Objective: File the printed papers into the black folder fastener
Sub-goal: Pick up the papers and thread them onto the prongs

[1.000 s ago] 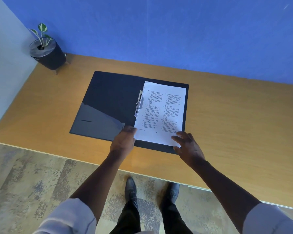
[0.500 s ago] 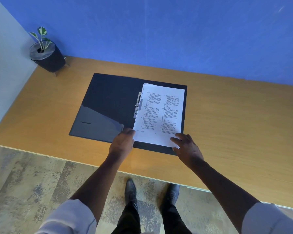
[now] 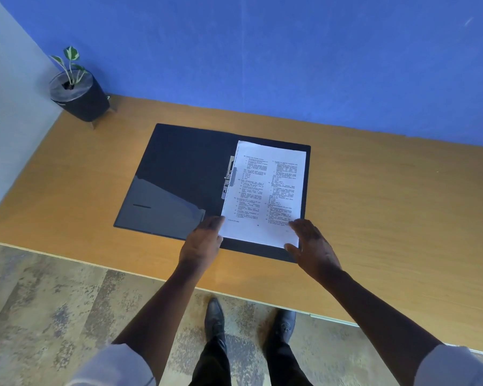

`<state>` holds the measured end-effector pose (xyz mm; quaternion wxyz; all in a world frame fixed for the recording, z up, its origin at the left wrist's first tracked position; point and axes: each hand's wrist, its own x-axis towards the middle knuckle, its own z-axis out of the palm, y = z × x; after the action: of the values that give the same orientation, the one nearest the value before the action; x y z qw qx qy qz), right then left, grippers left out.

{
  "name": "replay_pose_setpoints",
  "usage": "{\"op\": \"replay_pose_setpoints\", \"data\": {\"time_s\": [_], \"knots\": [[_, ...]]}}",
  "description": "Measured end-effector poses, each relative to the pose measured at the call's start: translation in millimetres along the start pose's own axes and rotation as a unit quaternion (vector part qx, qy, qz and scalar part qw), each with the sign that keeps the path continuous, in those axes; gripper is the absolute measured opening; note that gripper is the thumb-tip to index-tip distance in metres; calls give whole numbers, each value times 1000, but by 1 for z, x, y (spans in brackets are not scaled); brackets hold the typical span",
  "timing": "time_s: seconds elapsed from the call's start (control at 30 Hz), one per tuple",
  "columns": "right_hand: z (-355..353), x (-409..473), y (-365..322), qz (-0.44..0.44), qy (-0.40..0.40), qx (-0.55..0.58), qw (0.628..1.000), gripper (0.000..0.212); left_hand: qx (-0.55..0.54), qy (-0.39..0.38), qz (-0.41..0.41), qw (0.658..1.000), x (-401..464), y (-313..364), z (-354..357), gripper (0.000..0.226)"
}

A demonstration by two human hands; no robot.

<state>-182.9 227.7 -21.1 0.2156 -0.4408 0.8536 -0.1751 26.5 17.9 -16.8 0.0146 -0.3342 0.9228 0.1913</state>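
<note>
A black folder (image 3: 179, 162) lies open on the wooden table. The printed papers (image 3: 265, 190) rest on its right half, with their left edge at the metal fastener (image 3: 228, 178) along the spine. My left hand (image 3: 202, 242) touches the papers' near left corner, fingers curled. My right hand (image 3: 313, 246) holds the near right corner, with fingers on top of the sheet and the thumb at its edge. Whether the paper holes sit on the fastener prongs cannot be told.
A small plant in a black pot (image 3: 78, 93) stands at the table's (image 3: 388, 218) far left corner against the blue wall. The table's near edge runs just behind my wrists; my shoes show on the floor below.
The papers and both hands have shifted slightly; my right hand has moved further onto the near right corner. The view has tilted a little.
</note>
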Motion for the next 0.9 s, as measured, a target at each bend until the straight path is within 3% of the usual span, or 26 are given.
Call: {"op": "replay_pose_setpoints", "data": {"time_s": [0.3,0.43,0.9], "knots": [[-43,80,28,49,86,44,994,40,-26,11,-36,999,-4,-1,10,79],[-49,114,35,114,59,46,991,35,-30,9,-47,998,-3,-2,9,78],[-37,117,37,89,81,59,991,30,-11,-2,-68,998,-3,1,6,72]]}}
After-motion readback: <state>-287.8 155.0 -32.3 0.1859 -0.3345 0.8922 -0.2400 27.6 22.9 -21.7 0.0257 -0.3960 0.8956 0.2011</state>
